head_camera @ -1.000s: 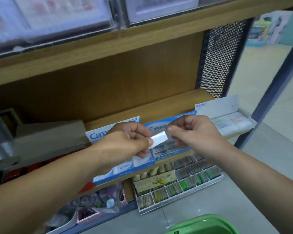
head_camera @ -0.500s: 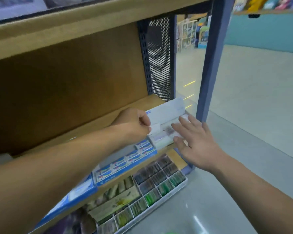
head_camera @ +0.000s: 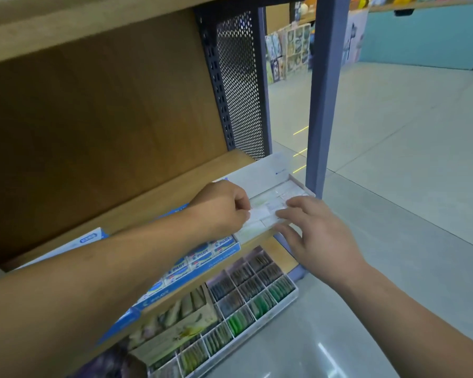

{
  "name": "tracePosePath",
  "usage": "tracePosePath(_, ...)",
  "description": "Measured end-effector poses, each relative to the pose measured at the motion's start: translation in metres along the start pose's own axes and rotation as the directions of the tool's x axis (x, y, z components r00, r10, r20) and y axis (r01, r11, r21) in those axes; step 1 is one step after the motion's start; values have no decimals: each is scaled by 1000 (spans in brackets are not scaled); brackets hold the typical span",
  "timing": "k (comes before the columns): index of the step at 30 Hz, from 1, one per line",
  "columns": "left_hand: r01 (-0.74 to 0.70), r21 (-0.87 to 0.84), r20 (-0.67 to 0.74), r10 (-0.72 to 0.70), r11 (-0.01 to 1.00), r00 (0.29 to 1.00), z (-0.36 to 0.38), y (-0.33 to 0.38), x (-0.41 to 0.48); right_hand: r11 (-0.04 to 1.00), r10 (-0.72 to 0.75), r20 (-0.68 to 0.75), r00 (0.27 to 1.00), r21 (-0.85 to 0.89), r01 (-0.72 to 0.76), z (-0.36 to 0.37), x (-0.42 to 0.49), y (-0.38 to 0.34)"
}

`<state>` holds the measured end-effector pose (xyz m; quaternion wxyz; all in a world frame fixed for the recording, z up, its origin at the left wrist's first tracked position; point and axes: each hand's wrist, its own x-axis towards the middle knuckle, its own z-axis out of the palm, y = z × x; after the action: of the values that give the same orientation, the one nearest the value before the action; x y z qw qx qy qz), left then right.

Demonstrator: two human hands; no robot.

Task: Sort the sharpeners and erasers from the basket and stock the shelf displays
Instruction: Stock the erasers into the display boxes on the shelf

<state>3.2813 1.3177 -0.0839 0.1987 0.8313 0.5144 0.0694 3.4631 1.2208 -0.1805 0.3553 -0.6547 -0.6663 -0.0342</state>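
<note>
Eraser (head_camera: 258,214) in left hand (head_camera: 221,207) at display box (head_camera: 260,173)

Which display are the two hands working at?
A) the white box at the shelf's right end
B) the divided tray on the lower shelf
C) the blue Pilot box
A: the left hand pinches a small white item over the white box, and the right hand rests straight fingers on its front.
</note>
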Motion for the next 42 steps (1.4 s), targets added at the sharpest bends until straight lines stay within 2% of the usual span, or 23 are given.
tracePosePath(3,-15,35,43,14,999,999,1,3,-2,997,11,-110,994,-69,-18,-3,-2,0)
tracePosePath(6,-24,4,68,23,1000,997,4,3,-5,988,135,-182,974,-51,-147,-12,-3,-5)
tracePosePath(9,-34,-29,82,37,999,996,7,5,-2,894,431,-85,899,175,-412,-18,1,-8)
tracePosePath(11,-44,-44,68,47,998,997,11,10,5,789,547,-1,837,334,-515,-19,6,-9)
tracePosePath(15,-61,-159,-2,61,985,998,26,32,23,665,636,56,770,468,-583,-17,12,-7)
tracePosePath(21,-62,-309,-23,57,949,998,42,54,37,579,690,107,716,514,-634,-15,5,3)
tracePosePath(26,-47,-367,1,51,929,999,35,46,27,607,688,89,720,473,-638,-16,5,1)
tracePosePath(29,-106,-334,-105,75,937,992,23,39,1,643,676,88,732,414,-644,-24,1,-3)
tracePosePath(31,-118,-359,-152,67,926,986,21,31,-29,672,650,150,745,344,-656,-30,-7,-9)
tracePosePath(33,-122,-401,-141,70,908,988,27,20,-66,730,592,259,763,229,-644,-36,-21,-21)
tracePosePath(36,-125,-420,-96,93,899,991,47,1,-119,851,453,437,777,49,-523,-47,-49,-52)
tracePosePath(39,-87,-433,-95,51,897,994,73,-18,-172,939,323,597,734,-107,-326,-62,-84,-91)
tracePosePath(42,1,-489,-9,-6,872,1000,114,-38,-227,978,207,710,673,-148,-145,-73,-134,-125)
